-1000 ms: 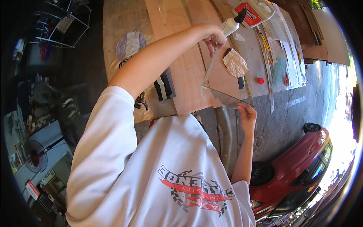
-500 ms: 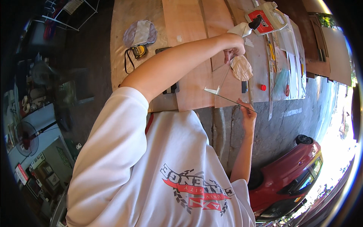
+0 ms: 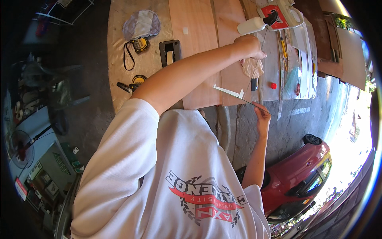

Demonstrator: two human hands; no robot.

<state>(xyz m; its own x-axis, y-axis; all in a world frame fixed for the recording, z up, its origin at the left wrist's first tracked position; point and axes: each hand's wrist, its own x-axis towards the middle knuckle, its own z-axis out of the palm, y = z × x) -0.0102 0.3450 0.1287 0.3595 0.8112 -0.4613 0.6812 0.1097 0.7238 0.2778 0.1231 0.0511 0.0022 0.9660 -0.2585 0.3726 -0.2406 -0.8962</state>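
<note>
At the far left stands a fan [image 3: 23, 149], beyond the wooden worktable [image 3: 195, 20]. On the table's left part lie a crumpled grey-and-white cloth [image 3: 141, 24], a yellow-and-black tape measure [image 3: 140, 44] with a looped strap, a second tape measure [image 3: 138, 81] nearer the person, and a black tape dispenser [image 3: 170, 52]. Next comes a clear panel [image 3: 230, 92], tilted nearly edge-on above the table's near edge. The left hand [image 3: 250, 46] curls around its far side, just beside a white spray bottle [image 3: 250, 25] and over a tan cloth [image 3: 259, 69]; the right hand [image 3: 262, 116] pinches its near edge between thumb and fingers. Farther right sit a red cap [image 3: 273, 85], a pale jug [image 3: 295, 18] with a red label, and a yellow-handled tool [image 3: 283, 48]; a red car [image 3: 296, 175] stands beyond.
</note>
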